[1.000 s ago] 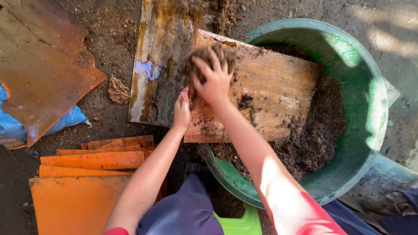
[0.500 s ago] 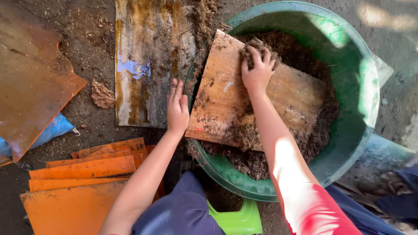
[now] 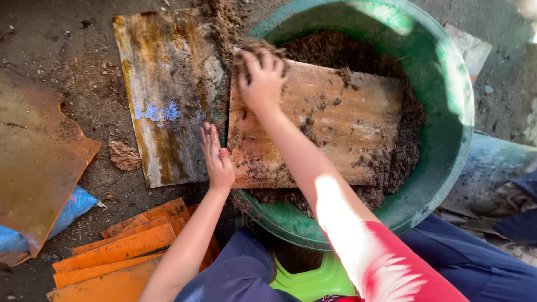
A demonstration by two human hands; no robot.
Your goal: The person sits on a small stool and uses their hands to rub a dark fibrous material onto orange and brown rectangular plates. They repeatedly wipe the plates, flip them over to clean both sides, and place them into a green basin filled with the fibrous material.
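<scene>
Wooden board (image 3: pixel 330 120): lies across the green tub (image 3: pixel 447 140) of dark fibrous soil (image 3: pixel 347 50), long axis running rightward from both hands.

Right hand (image 3: pixel 262 84): arm stretched forward, palm down at the board's far left corner, fingers (image 3: pixel 254 61) curled over a clump of fibre (image 3: pixel 258 46); nearer hand to it.

Left hand (image 3: pixel 215 159): flat, fingers together, extended, resting against the board's left edge.

Left of the fingers: stained plank (image 3: pixel 168 95) on the ground; orange boards (image 3: pixel 120 254) nearer the body.

Rough wooden board (image 3: pixel 330 120) rests in glossy green plastic tub (image 3: pixel 447 112).
</scene>
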